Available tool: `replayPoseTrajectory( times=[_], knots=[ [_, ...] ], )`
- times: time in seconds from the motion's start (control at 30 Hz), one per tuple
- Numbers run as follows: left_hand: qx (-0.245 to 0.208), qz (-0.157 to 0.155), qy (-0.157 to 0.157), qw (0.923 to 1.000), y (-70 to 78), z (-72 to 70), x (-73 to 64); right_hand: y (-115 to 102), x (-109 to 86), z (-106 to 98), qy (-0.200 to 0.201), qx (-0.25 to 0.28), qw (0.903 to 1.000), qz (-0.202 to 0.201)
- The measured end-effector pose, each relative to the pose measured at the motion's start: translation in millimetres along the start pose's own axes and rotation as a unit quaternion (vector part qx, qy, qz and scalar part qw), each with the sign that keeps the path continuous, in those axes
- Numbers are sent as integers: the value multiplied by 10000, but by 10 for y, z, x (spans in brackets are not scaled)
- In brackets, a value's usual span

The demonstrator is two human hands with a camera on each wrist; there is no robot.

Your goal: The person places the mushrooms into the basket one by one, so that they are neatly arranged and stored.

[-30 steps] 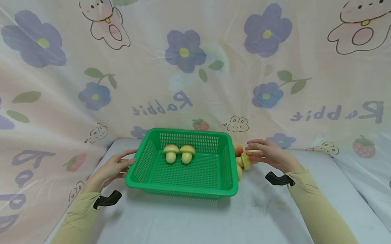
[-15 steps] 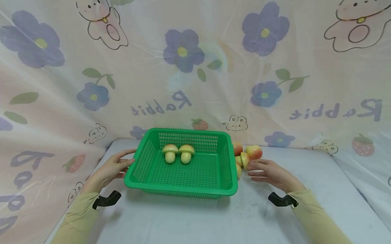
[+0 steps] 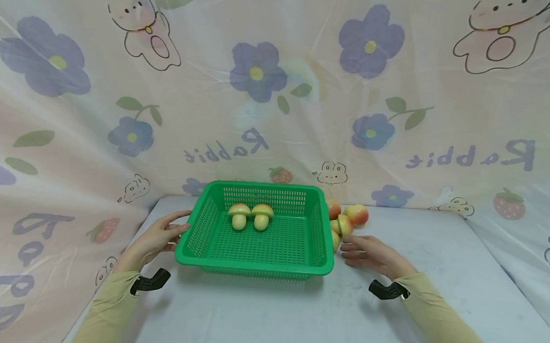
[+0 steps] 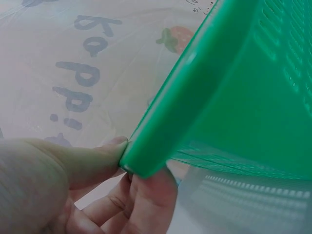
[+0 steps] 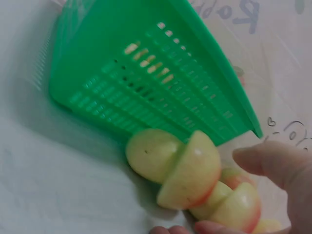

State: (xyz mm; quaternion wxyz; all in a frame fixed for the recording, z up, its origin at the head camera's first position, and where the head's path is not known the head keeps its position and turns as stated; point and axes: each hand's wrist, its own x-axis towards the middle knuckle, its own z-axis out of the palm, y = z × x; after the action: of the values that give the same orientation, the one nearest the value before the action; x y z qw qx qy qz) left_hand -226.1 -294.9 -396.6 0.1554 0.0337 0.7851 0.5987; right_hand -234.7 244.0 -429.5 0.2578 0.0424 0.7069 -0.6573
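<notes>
My left hand (image 3: 152,239) pinches the left rim of a green plastic basket (image 3: 252,267), with the thumb against the rim's outer edge and a finger beneath it in the left wrist view. Two mushroom-shaped pieces (image 3: 262,216), pale with reddish-yellow caps, lie side by side on the basket floor. Several more lie outside against the basket's right wall. My right hand (image 3: 375,255) is beside them, holding nothing. In the right wrist view, its thumb and fingers are spread around the nearest mushroom-shaped piece (image 5: 195,170), with a gap between. Another piece (image 5: 239,207) lies behind it.
The basket stands on a table with a white cover (image 3: 268,314). A printed curtain (image 3: 305,116) with rabbits and flowers rises right behind the table and along its sides. A black band (image 3: 389,290) sits on each wrist.
My right hand has come down from above the rear mushroom-shaped pieces toward the front of the pile, uncovering the rear ones. The left hand and the basket have stayed in place.
</notes>
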Motion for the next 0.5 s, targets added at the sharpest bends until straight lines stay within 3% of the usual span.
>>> replayPoseTrajectory(
  times=[0.17,0.5],
  knots=[
    [-12,-88,87,9999,9,6,0,-19,39,101,113,376,9990,204],
    [-62,-149,143,9998,5,15,-6,18,129,203,374,-20,9989,268]
  ],
)
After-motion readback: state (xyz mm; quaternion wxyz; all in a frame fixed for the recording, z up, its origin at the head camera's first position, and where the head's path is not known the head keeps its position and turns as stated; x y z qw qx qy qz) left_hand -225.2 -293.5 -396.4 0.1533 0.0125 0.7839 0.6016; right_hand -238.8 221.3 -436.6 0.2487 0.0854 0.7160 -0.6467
